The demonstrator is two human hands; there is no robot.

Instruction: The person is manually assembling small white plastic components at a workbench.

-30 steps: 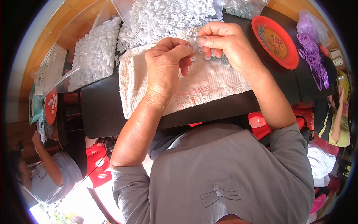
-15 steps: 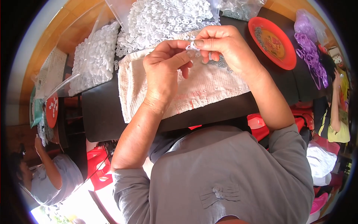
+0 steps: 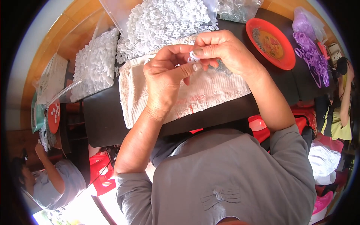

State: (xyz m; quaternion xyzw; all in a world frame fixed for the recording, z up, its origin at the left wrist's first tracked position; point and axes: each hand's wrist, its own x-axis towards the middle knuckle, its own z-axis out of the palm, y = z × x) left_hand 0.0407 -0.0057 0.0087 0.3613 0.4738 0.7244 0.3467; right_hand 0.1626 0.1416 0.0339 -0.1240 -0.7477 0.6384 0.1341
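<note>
Over a beige towel (image 3: 195, 101) my two hands meet at a small white plastic piece (image 3: 194, 56) with holes in it. Its upper end is pinched between the thumb and forefinger of my right hand (image 3: 228, 52). My left hand (image 3: 165, 67) curls around the lower end, thumb and fingers closed near it; the fingers partly hide the piece. Whether a small metal part is also in the grip is too small to tell. Beside my right fingers, small grey metal parts (image 3: 224, 67) lie on the towel.
A large heap of white pieces (image 3: 165, 22) spills from a clear bin beyond the towel. More fill a clear container (image 3: 93, 63) at left. On the right are a red plate (image 3: 288, 60) with metal bits and purple straps (image 3: 311, 56). Co-workers sit at both sides.
Both hands sit slightly lower in the view, and my left thumb has shifted a little rightward by the white piece. At far right, a co-worker's arm has moved.
</note>
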